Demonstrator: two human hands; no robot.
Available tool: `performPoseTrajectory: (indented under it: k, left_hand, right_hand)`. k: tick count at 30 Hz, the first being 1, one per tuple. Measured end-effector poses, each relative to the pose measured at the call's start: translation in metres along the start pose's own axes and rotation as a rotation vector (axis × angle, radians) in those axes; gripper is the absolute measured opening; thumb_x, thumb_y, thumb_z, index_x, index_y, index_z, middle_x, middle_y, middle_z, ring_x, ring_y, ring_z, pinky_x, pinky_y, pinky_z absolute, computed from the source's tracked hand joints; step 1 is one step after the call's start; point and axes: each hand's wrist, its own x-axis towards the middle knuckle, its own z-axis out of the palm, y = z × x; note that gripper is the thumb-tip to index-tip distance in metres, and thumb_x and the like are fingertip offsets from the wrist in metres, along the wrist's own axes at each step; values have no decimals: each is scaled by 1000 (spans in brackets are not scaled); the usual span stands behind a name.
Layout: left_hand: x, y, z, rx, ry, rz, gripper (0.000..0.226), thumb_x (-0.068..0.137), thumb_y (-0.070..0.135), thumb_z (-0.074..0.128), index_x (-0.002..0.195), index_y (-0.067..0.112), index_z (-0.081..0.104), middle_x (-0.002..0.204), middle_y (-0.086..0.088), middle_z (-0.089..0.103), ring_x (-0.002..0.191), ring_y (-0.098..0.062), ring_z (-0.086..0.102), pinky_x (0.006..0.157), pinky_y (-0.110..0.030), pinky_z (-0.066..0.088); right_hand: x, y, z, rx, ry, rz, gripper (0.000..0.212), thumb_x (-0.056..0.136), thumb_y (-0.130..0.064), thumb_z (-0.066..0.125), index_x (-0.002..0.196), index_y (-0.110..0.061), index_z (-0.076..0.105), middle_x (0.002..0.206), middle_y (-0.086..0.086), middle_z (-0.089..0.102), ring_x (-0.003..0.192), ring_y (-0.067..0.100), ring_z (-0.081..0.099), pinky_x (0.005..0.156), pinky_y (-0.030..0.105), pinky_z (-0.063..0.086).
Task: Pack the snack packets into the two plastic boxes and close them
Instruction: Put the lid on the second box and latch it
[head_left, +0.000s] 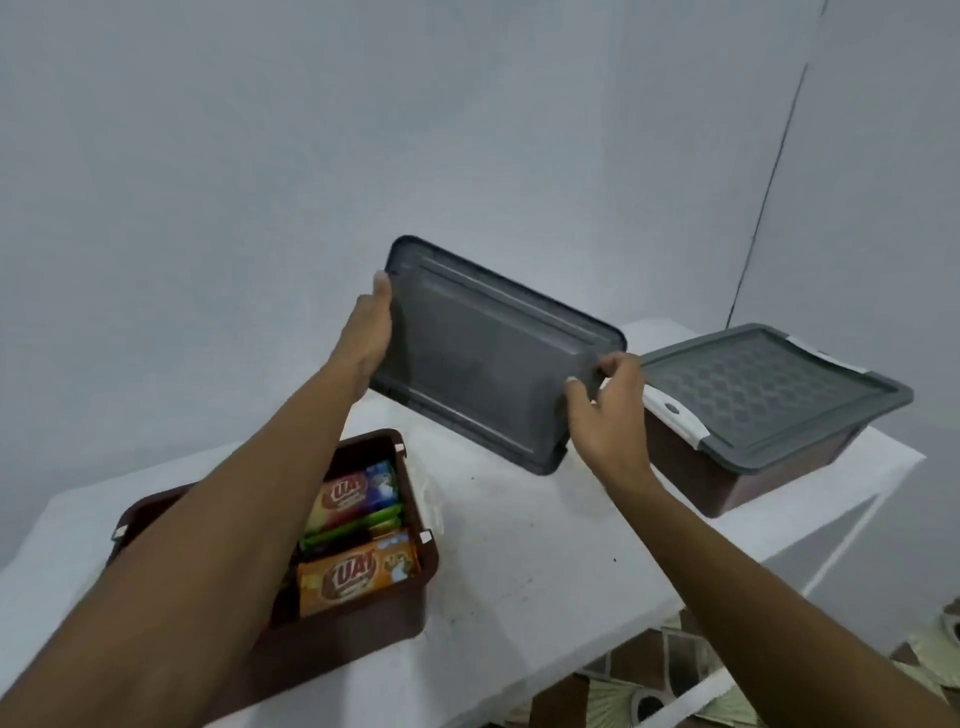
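**Pale Wall, White Worktop, Patterned Floor**

Centred on a white worktop, flecked with a few small dark marks. Backed, behind the worktop, by a plain grey-blue wall in soft, even light. Crossed, above the worktop's far right end, by a thin dark line slanting up the wall. Propped, below the worktop's right edge, on a white frame. Floored, under the worktop, in tiles patterned brown, cream and green.

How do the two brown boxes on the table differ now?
The left box is open, the held lid off it; the right box wears its own grey lid. Snack packets show in the left box; the right box's contents are hidden. The left box sits nearer the camera, the right box farther. Both are brown plastic, on the white table.
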Motion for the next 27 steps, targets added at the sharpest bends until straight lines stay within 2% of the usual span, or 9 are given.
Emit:
performPoseTrajectory:
  k: [3, 7, 9, 12, 15, 20, 22, 24, 27]
  left_hand:
    - [-31, -1, -61, -378, 141, -2, 77, 92, 71, 12, 107, 14, 61, 110, -8, 65, 95, -19, 62, 91, -36, 50]
    - [-71, -42, -155, -816, 169, -138, 110, 77, 86, 18, 131, -5, 47, 130, -21, 54, 119, -34, 56, 107, -44, 43]
    - [-92, -61, -194, -841, 214, -191, 104, 79, 85, 24, 123, -6, 51, 123, -22, 58, 114, -33, 59, 100, -40, 48]
    - [-127, -87, -218, -573, 228, -235, 62, 91, 65, 43, 95, 5, 59, 104, -15, 63, 95, -26, 64, 76, -34, 52]
    - [-154, -114, -214, -262, 264, -181, 36, 97, 47, 50, 101, 11, 56, 110, -6, 60, 101, -17, 59, 77, -27, 49]
    - [-194, -145, -193, 87, 177, -54, 35, 100, 56, 28, 116, 38, 54, 121, 11, 55, 113, -9, 53, 101, -29, 42]
    - [-195, -157, -188, 192, 179, -13, 51, 98, 63, 16, 125, 40, 52, 130, 14, 51, 126, -10, 45, 119, -44, 20]
    - [-195, -166, -185, 320, 251, -74, 61, 97, 62, 9, 137, 32, 43, 143, 9, 41, 138, -14, 32, 118, -48, -10]
    - [-200, -180, -189, 290, 241, -135, 65, 92, 72, 15, 135, 34, 45, 142, 8, 45, 135, -18, 40, 120, -53, 3]
  right_hand:
    - [-1, -34, 21, 384, -5, 149, 10, 98, -19, 40, 107, -21, 34, 115, 12, 49, 99, 22, 59, 88, 37, 54]
    - [-13, -67, 51, 958, -149, 528, 27, 101, -39, 36, 115, -16, 43, 114, 12, 53, 116, 28, 58, 101, 42, 49]
    - [-19, -75, 64, 1023, -274, 639, 43, 99, -49, 40, 118, -11, 48, 120, 15, 53, 111, 29, 60, 100, 44, 50]
    - [-34, -83, 85, 870, -461, 702, 44, 97, -36, 54, 132, -10, 45, 124, 15, 49, 101, 28, 66, 92, 43, 54]
    - [-56, -87, 105, 581, -555, 580, 48, 92, -21, 64, 134, -15, 42, 117, 12, 56, 92, 22, 63, 72, 34, 53]
    - [-87, -77, 113, 122, -588, 329, 60, 89, -50, 56, 141, -33, 31, 141, 4, 41, 121, 25, 48, 95, 44, 48]
    - [-98, -71, 108, -1, -673, 268, 60, 93, -60, 40, 144, -30, 33, 147, 2, 38, 128, 24, 43, 105, 45, 40]
    - [-109, -67, 103, -15, -774, 259, 58, 95, -63, 29, 139, -26, 41, 142, 2, 44, 122, 22, 48, 105, 44, 41]
    - [-120, -60, 99, -103, -795, 199, 69, 86, -76, 25, 128, -24, 45, 128, 0, 51, 114, 21, 53, 102, 49, 44]
